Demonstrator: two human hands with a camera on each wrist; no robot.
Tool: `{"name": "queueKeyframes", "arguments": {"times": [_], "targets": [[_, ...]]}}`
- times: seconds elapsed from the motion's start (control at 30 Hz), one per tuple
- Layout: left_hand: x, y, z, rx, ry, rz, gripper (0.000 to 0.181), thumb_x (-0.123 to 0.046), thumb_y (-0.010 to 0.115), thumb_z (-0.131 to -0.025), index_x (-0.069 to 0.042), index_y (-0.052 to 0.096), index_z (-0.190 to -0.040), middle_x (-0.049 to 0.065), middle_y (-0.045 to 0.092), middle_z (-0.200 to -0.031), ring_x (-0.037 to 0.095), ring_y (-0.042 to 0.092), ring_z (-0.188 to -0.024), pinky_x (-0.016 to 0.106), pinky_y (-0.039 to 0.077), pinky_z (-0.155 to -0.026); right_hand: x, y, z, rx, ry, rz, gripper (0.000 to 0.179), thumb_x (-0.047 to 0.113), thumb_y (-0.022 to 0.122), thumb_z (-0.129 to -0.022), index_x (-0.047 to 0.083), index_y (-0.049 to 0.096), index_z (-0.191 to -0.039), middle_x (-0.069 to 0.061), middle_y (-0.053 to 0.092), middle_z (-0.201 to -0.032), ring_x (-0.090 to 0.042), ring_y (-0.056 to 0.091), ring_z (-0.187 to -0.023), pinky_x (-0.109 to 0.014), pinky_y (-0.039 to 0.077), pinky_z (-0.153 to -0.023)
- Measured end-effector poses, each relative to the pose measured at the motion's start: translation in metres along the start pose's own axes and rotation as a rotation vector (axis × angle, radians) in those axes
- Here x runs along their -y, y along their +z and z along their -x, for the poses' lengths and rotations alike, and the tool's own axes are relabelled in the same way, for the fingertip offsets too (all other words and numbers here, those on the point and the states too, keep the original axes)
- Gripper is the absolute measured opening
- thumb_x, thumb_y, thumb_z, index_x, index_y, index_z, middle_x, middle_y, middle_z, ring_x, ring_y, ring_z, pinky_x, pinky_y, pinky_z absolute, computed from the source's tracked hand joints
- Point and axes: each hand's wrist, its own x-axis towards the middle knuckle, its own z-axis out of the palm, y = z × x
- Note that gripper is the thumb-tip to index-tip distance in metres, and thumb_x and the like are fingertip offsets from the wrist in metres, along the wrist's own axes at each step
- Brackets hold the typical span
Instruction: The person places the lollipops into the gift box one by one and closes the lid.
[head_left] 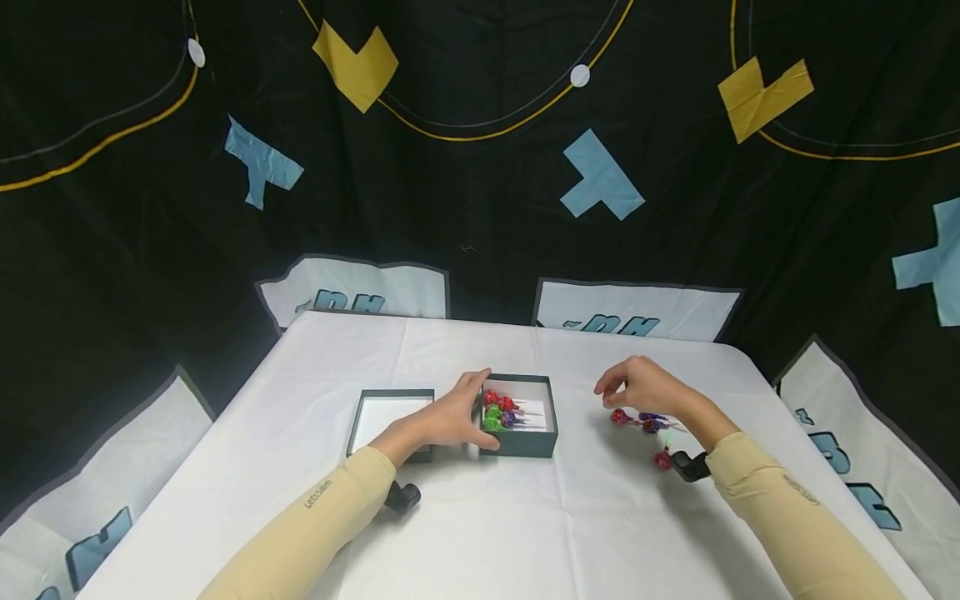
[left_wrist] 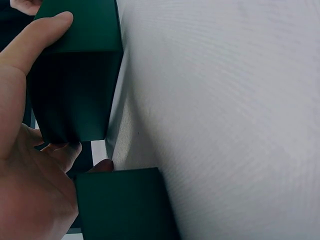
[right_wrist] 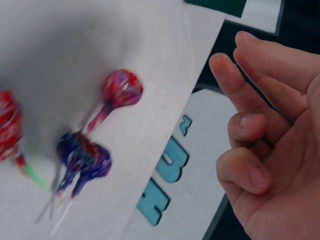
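- Grips a dark green, white-lined open box (head_left: pixel 519 447) on the bench (head_left: pixel 480 517) by its left side with the left hand (head_left: pixel 450 414), fingers spread wide.
- Shows round red, green and purple wrapped lollipops (head_left: pixel 493 414) inside.
- Hovers near loose red and purple wrapped lollipops (head_left: pixel 651 424) with the right hand (head_left: pixel 654 387), fingers loosely curled, holding nothing.
- Shows a second dark green, white-lined container (head_left: pixel 384 417) left of the box.
- Reads "Let's Slim" on the beige left sleeve (head_left: pixel 322 517); shows cut-off blue letters on white banners (head_left: pixel 686 312).
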Motion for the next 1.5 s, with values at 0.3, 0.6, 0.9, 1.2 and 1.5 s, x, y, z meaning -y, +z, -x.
{"name": "queueKeyframes", "arguments": {"times": [0.3, 0.6, 0.9, 1.2, 1.5], "targets": [[-0.001, -0.001, 0.000, 0.003, -0.002, -0.008, 0.126, -0.048, 0.088, -0.071, -0.016, 0.009, -0.163, 0.010, 0.020, -0.163, 0.028, 0.038, -0.144, 0.050, 0.034, -0.118, -0.023, -0.003, 0.017, 0.017, 0.027, -0.005, 0.015, 0.005, 0.073, -0.087, 0.003, 0.077, -0.102, -0.001, 0.074, -0.089, -0.015, 0.061, -0.084, -0.028, 0.053, -0.073], [-0.001, -0.002, 0.001, 0.001, 0.011, -0.015, 0.126, -0.048, 0.088, -0.071, -0.015, 0.009, -0.163, 0.010, 0.021, -0.163, 0.028, 0.040, -0.143, 0.049, 0.036, -0.117, -0.035, -0.003, 0.033, 0.054, 0.060, -0.011, 0.011, 0.006, 0.075, -0.087, 0.006, 0.077, -0.098, 0.001, 0.070, -0.086, -0.018, 0.057, -0.081, -0.026, 0.051, -0.067], [-0.001, -0.001, 0.000, 0.002, 0.005, -0.005, 0.126, -0.048, 0.088, -0.071, -0.016, 0.009, -0.163, 0.009, 0.021, -0.163, 0.027, 0.040, -0.143, 0.049, 0.036, -0.117, -0.047, 0.000, 0.052, 0.107, 0.088, -0.023, 0.012, 0.003, 0.076, -0.085, 0.008, 0.078, -0.096, -0.001, 0.072, -0.090, -0.018, 0.057, -0.086, -0.030, 0.050, -0.074], [-0.002, -0.002, 0.001, 0.002, 0.005, -0.007, 0.125, -0.047, 0.088, -0.071, -0.016, 0.009, -0.163, 0.010, 0.021, -0.163, 0.027, 0.039, -0.144, 0.050, 0.036, -0.117, -0.061, 0.004, 0.064, 0.130, 0.067, -0.010, 0.015, 0.009, 0.081, -0.082, 0.013, 0.080, -0.096, 0.001, 0.074, -0.098, -0.022, 0.056, -0.090, -0.027, 0.048, -0.071], [-0.001, -0.001, 0.001, 0.001, 0.000, -0.010, 0.125, -0.048, 0.088, -0.071, -0.016, 0.009, -0.163, 0.010, 0.020, -0.163, 0.027, 0.039, -0.144, 0.050, 0.036, -0.117, -0.068, 0.008, 0.069, 0.149, 0.070, -0.029, 0.029, -0.005, 0.070, -0.077, 0.013, 0.080, -0.097, -0.002, 0.075, -0.105, -0.022, 0.056, -0.092, -0.027, 0.049, -0.070]]}}
